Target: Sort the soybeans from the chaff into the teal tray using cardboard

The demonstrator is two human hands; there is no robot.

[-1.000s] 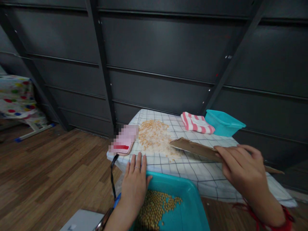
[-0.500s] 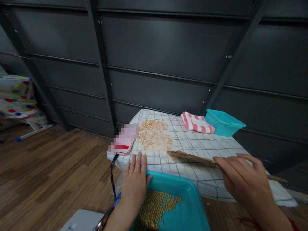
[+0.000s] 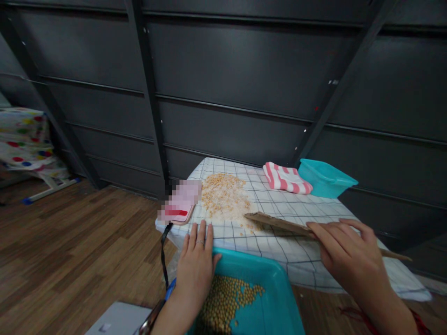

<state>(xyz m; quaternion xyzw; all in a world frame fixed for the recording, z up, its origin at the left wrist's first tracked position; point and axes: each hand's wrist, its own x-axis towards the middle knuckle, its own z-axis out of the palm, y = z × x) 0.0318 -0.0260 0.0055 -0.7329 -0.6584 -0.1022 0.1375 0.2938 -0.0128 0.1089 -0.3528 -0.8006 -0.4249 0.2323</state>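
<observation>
My right hand (image 3: 349, 251) grips a long strip of brown cardboard (image 3: 279, 224), held low over the checked cloth with its left end at the edge of a pile of soybeans and white rice-like grains (image 3: 225, 197). A few loose beans lie by that end. My left hand (image 3: 196, 256) lies flat with fingers stretched out, fingertips on the cloth edge and thumb over the rim of a teal plastic tray (image 3: 270, 266). Soybeans (image 3: 226, 298) cover the left part of the tray, which sits below the table edge.
A pink phone (image 3: 179, 202), partly pixelated, lies at the table's left edge with a black cord. At the back right are a striped pink-and-white towel (image 3: 288, 178) and a teal basket (image 3: 324, 179). A dark panelled wall (image 3: 230, 70) stands behind the checked cloth (image 3: 279, 204).
My right hand has shifted slightly left and up, and the cardboard's left end has lifted a little. More loose beans show beside it. My left hand and the tray stay put.
</observation>
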